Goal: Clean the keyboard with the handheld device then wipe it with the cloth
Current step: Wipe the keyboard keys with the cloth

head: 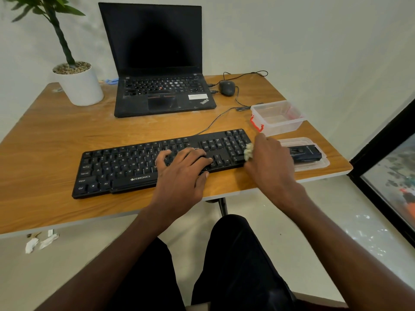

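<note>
- Head view looks down past the person's dark-clothed legs to a wooden table.
- Nearest on the table lies the keyboard, black, full-size, with white lettering and a white brand name on its front edge; it lies at a slant, its right end farther away than its left.
- Left hand rests flat on the right-middle keys, fingers spread and fairly straight, thumb at the front edge, gripping nothing.
- Right hand sits at the right end of the keyboard, fingers curled round a small pale cloth; a bunched bit of it shows against the number-pad keys.
- Just right of that hand, a dark handheld device lies on a clear plastic lid near the table's right edge, untouched by either hand.
- Beyond the lid stands a clear plastic box with red clips.
- Farther back sit an open black laptop with a dark screen, a black mouse to its right with cables trailing, and a potted plant in a white pot at far left.
</note>
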A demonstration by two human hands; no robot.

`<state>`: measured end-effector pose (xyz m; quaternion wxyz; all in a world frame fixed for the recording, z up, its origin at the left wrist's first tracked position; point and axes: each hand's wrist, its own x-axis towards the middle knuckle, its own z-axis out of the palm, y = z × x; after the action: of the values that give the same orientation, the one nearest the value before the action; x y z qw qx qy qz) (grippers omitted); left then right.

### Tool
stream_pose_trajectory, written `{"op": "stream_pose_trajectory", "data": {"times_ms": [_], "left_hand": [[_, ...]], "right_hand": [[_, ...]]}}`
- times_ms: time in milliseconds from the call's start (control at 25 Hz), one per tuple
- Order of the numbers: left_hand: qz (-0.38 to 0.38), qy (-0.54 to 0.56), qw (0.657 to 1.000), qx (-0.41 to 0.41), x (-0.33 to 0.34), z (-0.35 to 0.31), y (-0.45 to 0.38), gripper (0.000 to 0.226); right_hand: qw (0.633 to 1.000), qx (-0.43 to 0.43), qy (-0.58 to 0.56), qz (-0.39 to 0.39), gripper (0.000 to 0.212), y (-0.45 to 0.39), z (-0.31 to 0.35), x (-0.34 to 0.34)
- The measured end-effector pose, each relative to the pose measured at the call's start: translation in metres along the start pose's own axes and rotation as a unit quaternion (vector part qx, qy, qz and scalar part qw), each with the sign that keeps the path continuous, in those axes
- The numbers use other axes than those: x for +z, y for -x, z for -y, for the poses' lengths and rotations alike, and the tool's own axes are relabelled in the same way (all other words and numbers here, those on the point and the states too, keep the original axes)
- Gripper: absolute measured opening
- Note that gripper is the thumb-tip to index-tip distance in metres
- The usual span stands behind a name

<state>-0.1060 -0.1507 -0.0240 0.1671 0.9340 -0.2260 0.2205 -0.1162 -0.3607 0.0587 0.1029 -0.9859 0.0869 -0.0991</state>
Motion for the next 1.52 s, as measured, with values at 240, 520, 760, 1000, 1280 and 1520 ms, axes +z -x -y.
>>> {"op": "stream_pose_trajectory", "data": {"times_ms": [240, 520, 760, 1000, 1280, 1520], "left_hand": [[0.006, 0.014, 1.000, 0.002, -0.002, -0.001, 0.000, 0.032], [-0.100, 0.303, 0.933, -0.165, -0.039, 0.005, -0.010, 0.032], [0.095, 0.516, 0.832, -0.177, -0.085, 0.009, -0.011, 0.042], [0.013, 0.566, 0.791, -0.232, -0.097, 0.005, -0.008, 0.018], [-0.021, 0.521, 0.816, -0.248, -0.109, -0.001, -0.013, 0.038], [0.034, 0.398, 0.899, -0.180, -0.112, 0.001, -0.022, 0.032]], "right_hand": [[0.990, -0.142, -0.009, 0.018, 0.030, 0.017, 0.027, 0.024], [0.765, 0.026, -0.634, 0.111, 0.017, 0.013, 0.026, 0.006], [0.770, -0.067, -0.617, 0.149, 0.016, 0.022, 0.043, -0.011], [0.731, -0.003, -0.661, 0.168, 0.055, 0.020, 0.044, -0.019], [0.712, 0.047, -0.688, 0.131, 0.037, 0.013, 0.041, -0.012], [0.860, -0.094, -0.478, 0.152, 0.052, 0.016, 0.041, -0.017]]}}
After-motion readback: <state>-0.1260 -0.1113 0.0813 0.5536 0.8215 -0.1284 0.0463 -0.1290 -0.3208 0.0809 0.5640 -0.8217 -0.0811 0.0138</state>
